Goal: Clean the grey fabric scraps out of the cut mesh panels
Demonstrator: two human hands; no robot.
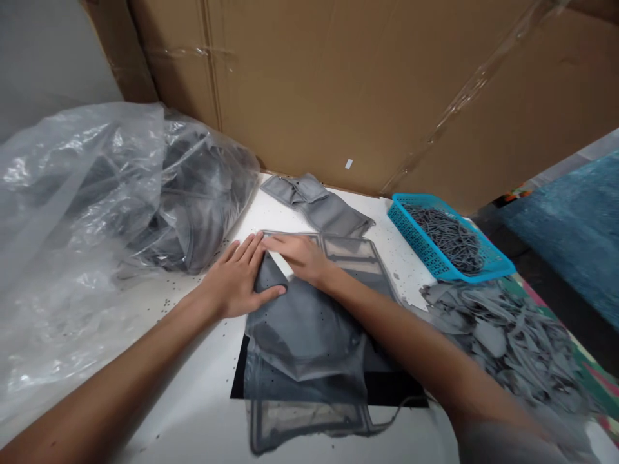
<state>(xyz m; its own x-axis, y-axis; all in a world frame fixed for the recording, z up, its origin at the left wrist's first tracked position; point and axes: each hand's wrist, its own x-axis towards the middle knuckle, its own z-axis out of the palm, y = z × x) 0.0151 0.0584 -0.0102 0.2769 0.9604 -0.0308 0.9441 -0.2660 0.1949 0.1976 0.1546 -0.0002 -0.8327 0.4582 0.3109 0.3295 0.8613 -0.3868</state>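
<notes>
My left hand (242, 277) lies flat with its fingers stretched out on the left edge of a grey, thin sheet-like piece (304, 322) with clear panels and small dark dots. My right hand (300, 256) is closed round a white, bar-shaped tool (280, 265). Its tip is hidden under the fingers, close to the fingertips of my left hand at the piece's upper left corner. Under the piece, a black mat (401, 390) shows at the bottom. A strip of clear panel with a grey border (309, 417) extends beyond the mat toward me.
Another folded grey piece (333, 209) lies behind. A blue basket (411, 238) holds many thin grey strips, and a heap of grey scraps (507, 341) sits before it. A clear plastic bag (193, 193) with grey pieces bulges at left. A cardboard wall (314, 90) closes the back.
</notes>
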